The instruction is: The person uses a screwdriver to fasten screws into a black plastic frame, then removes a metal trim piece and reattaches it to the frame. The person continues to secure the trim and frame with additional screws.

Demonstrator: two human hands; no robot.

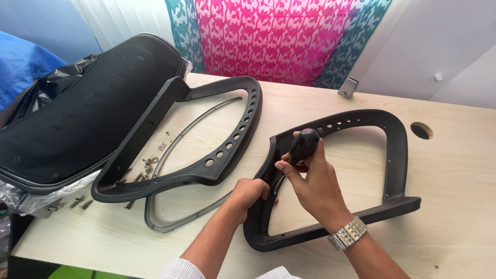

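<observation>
The person's right hand (pixel 312 178) is closed around the round black handle of a screwdriver (pixel 302 145). Its thin metal tip points down at the left side of a dark plastic chair frame (pixel 395 155). That frame lies flat on the pale wooden table (pixel 454 170), at about 5 o'clock from the table's middle. The left hand (pixel 249 195) is closed on the same frame's left edge, just beside the tool's tip.

I count two big dark frames. The second frame (pixel 243 129) lies at 9 o'clock from the first. A thin grey ring (pixel 170 219) sits under it. At 10 o'clock rests one black mesh seat back (pixel 77 113), partly on clear plastic wrap (pixel 20 199).

Small silver screws (pixel 82 203) are scattered near the second frame; I can see roughly ten. One round hole (pixel 421 130) is in the table at 2 o'clock. A pink and teal cloth (pixel 279 36) hangs at 12 o'clock. A blue sheet (pixel 20 62) shows far left.
</observation>
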